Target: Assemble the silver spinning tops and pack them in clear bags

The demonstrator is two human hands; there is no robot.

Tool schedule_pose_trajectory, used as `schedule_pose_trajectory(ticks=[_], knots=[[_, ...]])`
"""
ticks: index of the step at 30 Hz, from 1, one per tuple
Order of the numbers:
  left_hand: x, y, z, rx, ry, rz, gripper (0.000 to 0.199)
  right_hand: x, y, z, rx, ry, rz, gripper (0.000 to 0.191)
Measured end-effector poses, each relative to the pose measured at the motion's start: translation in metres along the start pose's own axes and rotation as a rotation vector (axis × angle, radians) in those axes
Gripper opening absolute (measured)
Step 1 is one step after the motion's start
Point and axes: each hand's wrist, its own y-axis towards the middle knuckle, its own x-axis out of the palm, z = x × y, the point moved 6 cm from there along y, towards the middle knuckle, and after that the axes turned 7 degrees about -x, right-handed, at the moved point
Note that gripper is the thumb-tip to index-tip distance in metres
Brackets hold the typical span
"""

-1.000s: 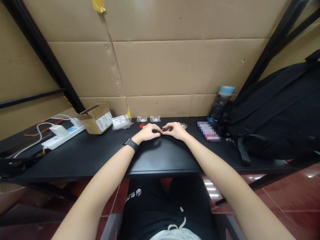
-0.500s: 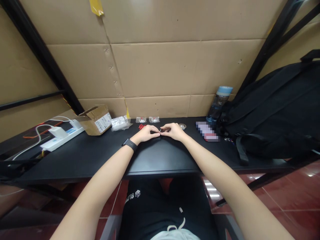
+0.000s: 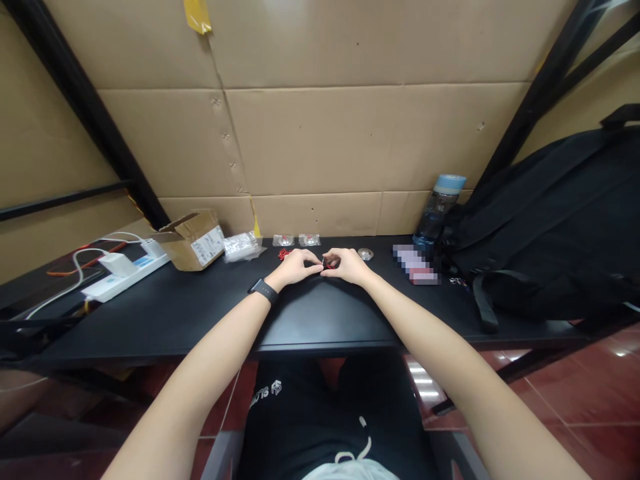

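Observation:
My left hand [image 3: 299, 265], with a black watch [image 3: 263, 290] on its wrist, is closed in a pinch over the middle of the black table. Facing it, my right hand [image 3: 349, 265] pinches too, and the fingertips of both meet. Between them shows a small silvery piece [image 3: 323, 264], too small to make out fully. A bit of red cord [image 3: 331, 267] shows under the fingers of my right hand. Just behind my left hand lies a tangle of red cord [image 3: 284, 254]. Right of my right hand is a small round, shiny dish-like thing [image 3: 365, 254].
Two small clear packets [image 3: 309, 239] lie at the back, beside a crumpled plastic bag [image 3: 243, 247]. Leftward stand an open cardboard box [image 3: 196, 241] and a white power strip [image 3: 125, 277]. A blurred-out flat thing [image 3: 416, 264], a bottle [image 3: 439, 210] and a black backpack [image 3: 560, 220] fill the right.
My hands stay together at the same spot, with the fingers slightly shifted. More red cord now shows under the fingers of my right hand. The view has tilted very slightly.

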Motion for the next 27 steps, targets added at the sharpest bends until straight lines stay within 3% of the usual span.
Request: schedule_pose_trajectory(ticks=[4,7,11,12,15,19,27], knots=[[-0.011,0.0,0.006,-0.058,0.055,0.049,0.027,0.001,0.0,-0.003,0.006,-0.032,0.009,0.041],[-0.042,-0.004,-0.005,-0.197,0.19,0.204,0.029,0.001,-0.001,-0.003,0.023,-0.045,0.013,0.043],[-0.112,-0.033,-0.048,-0.542,0.483,0.543,0.037,0.001,-0.001,-0.003,0.038,-0.036,0.008,0.042],[-0.127,-0.043,-0.063,-0.641,0.507,0.571,0.039,0.0,-0.001,-0.003,0.037,-0.033,0.007,0.042],[-0.154,-0.069,-0.106,-0.853,0.452,0.469,0.033,-0.001,-0.001,-0.003,0.035,-0.03,0.005,0.041],[-0.163,-0.084,-0.129,-0.913,0.387,0.335,0.03,-0.003,-0.001,-0.003,0.024,-0.03,0.009,0.041],[-0.159,-0.085,-0.123,-0.895,0.425,0.415,0.021,-0.002,-0.001,-0.002,0.014,-0.044,0.002,0.042]])
